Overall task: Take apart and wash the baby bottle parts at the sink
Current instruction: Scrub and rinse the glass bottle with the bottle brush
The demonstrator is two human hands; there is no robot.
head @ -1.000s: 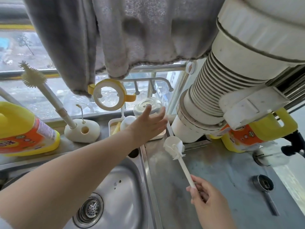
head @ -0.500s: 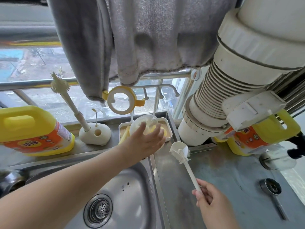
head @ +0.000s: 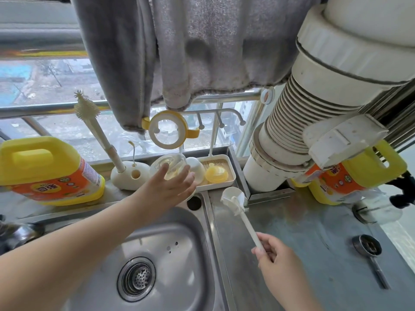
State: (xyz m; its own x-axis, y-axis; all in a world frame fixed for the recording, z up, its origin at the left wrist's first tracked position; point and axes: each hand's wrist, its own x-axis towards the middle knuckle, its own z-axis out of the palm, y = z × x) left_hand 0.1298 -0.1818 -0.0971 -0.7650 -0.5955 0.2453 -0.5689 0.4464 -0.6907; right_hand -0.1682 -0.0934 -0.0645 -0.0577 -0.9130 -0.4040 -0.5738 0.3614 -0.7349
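My left hand reaches over the sink's back edge, its fingers wrapped round a clear baby bottle held at the left end of the cream drying tray. In that tray sit a white cap and a yellow nipple part. A yellow-handled bottle ring hangs on the rack above. Over the counter my right hand grips the handle of a white bottle brush, with the brush head up beside the tray's front corner.
The steel sink with its drain lies below my left arm. Yellow detergent jugs stand at the left and right. A silicone brush stands in its holder. A grey towel and a white duct hang overhead. A metal scoop lies on the counter.
My left hand reached the clear bottle on the rack, took hold of it and brought it down and left. The right hand with the brush stayed roughly in place.
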